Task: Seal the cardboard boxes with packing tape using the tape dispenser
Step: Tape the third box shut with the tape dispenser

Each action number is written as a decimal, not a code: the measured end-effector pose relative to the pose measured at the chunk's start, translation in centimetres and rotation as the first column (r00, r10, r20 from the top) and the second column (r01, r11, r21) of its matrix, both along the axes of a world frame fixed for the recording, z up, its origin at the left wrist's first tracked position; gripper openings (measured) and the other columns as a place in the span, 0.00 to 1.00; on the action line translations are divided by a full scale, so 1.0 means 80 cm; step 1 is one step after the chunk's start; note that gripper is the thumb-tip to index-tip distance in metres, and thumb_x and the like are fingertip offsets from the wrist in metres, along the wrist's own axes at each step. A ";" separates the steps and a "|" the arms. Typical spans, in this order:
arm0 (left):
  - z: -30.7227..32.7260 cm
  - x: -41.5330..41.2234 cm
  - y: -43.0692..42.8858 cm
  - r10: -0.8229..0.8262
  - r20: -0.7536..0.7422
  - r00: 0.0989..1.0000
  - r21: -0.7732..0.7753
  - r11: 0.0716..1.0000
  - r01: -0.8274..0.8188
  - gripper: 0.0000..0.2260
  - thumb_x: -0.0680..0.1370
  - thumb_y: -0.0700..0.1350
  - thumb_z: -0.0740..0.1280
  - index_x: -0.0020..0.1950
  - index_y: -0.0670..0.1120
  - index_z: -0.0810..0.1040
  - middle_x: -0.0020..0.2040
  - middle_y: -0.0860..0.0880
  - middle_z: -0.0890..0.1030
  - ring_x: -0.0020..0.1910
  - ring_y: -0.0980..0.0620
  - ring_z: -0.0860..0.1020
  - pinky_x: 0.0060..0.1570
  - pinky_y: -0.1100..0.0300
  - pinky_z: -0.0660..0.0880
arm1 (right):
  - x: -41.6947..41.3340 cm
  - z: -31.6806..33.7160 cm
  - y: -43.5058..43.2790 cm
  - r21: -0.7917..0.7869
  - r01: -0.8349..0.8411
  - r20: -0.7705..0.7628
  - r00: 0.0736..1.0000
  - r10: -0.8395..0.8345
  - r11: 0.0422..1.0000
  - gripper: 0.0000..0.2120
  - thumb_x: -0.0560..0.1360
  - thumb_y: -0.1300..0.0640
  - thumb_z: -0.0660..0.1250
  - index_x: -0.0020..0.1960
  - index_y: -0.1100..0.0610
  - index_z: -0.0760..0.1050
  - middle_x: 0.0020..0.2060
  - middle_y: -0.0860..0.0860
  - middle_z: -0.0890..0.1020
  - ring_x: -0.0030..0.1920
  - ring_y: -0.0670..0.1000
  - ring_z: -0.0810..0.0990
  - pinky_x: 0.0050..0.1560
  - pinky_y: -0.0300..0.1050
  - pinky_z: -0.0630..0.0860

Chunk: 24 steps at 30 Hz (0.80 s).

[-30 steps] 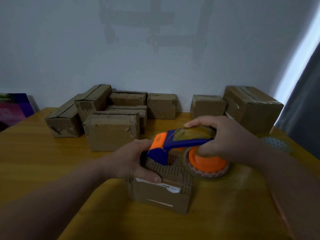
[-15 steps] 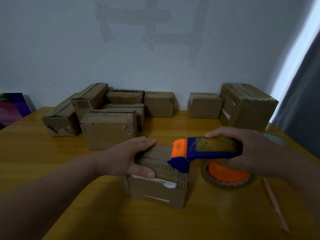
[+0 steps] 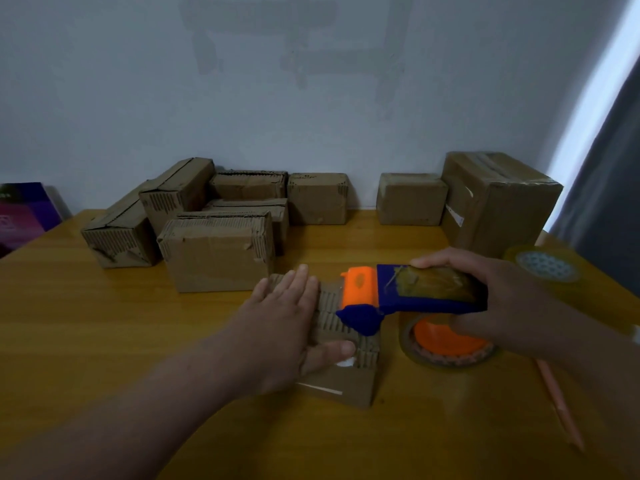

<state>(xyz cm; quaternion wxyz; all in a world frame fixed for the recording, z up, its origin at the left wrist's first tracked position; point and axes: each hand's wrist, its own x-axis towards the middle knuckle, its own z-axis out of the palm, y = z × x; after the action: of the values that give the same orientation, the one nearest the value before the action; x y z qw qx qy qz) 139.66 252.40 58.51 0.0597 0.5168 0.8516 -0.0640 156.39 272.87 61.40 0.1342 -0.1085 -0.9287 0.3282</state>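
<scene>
A small cardboard box (image 3: 349, 382) sits on the yellow table (image 3: 104, 323) in front of me. My left hand (image 3: 284, 327) lies flat on its top with straight fingers, the thumb over its front edge. My right hand (image 3: 498, 299) grips a blue and orange tape dispenser (image 3: 408, 296) by its handle. The dispenser's orange front end rests over the right part of the box top, and its orange tape roll (image 3: 446, 341) hangs beside the box's right side, just above the table.
Several cardboard boxes (image 3: 218, 251) stand in a cluster at the back left, with two more (image 3: 412, 199) and a bigger one (image 3: 498, 202) at the back right. A spare tape roll (image 3: 543, 268) lies far right. A pink pencil (image 3: 561, 410) lies near the right edge.
The dispenser has slid right across the box top, its roll now past the box's right side. My left hand has flattened out on the top.
</scene>
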 end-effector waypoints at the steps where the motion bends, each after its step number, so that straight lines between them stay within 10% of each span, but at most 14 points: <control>1: 0.001 0.004 0.003 -0.013 0.019 1.000 0.001 1.000 0.013 0.48 0.65 0.75 0.37 0.75 0.46 0.33 0.76 0.45 0.34 0.75 0.51 0.35 0.74 0.50 0.37 | 0.000 -0.002 0.000 -0.007 0.000 -0.008 1.000 0.000 1.000 0.32 0.64 0.63 0.76 0.57 0.33 0.71 0.50 0.42 0.76 0.41 0.38 0.79 0.34 0.31 0.74; 24: 0.004 -0.045 -0.006 -0.201 0.084 0.976 0.011 0.980 0.201 0.46 0.60 0.80 0.41 0.71 0.60 0.28 0.76 0.50 0.32 0.70 0.55 0.32 0.67 0.57 0.34 | -0.005 0.023 -0.038 0.123 0.082 0.135 0.986 -0.098 0.989 0.30 0.66 0.57 0.74 0.60 0.33 0.68 0.39 0.49 0.80 0.30 0.48 0.77 0.30 0.37 0.73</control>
<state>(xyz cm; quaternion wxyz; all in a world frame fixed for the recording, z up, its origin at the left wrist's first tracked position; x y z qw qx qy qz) 136.03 251.89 58.84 0.0885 0.6025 0.7918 -0.0465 156.03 269.83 63.24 0.0893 -0.1653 -0.9476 0.2583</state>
